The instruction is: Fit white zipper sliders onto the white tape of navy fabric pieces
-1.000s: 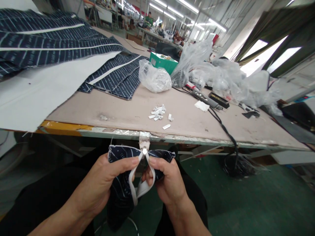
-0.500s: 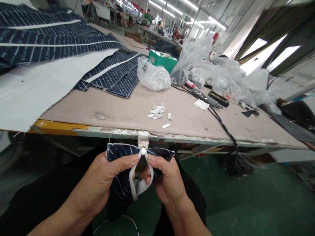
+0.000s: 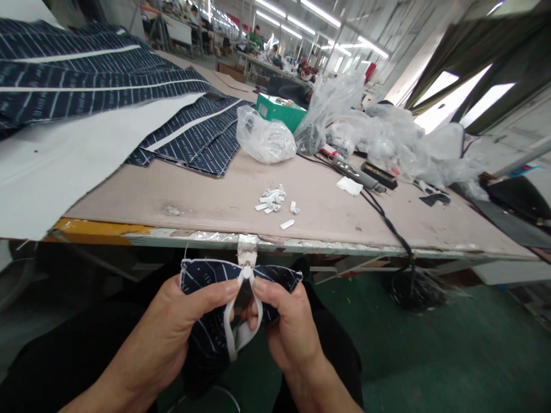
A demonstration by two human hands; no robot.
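Note:
My left hand (image 3: 206, 304) pinches one side of a navy patterned fabric piece (image 3: 206, 338), its thumb lying along the white zipper tape (image 3: 229, 327). On the other side, my right hand (image 3: 286, 310) grips the same piece between thumb and bent fingers. The tape's two strands spread into a loop between my thumbs and meet at a small white zipper slider (image 3: 247, 272). That slider sits against a worn metal clip (image 3: 247, 249) fixed to the table edge. Beyond it lies a small pile of white zipper sliders (image 3: 271, 199), with two loose ones nearby.
Stacked navy fabric panels (image 3: 94, 103) and a white sheet (image 3: 77, 155) cover the table's left. Behind are a plastic bag (image 3: 264, 137), a green box (image 3: 282, 112) and more crumpled plastic (image 3: 379, 132). A grey corded tool (image 3: 357, 175) rests at right, its black cable hanging over the edge.
The whole view has shifted slightly, so the table and hands appear a little lower and further left. Both hands keep their hold on the fabric at the clip.

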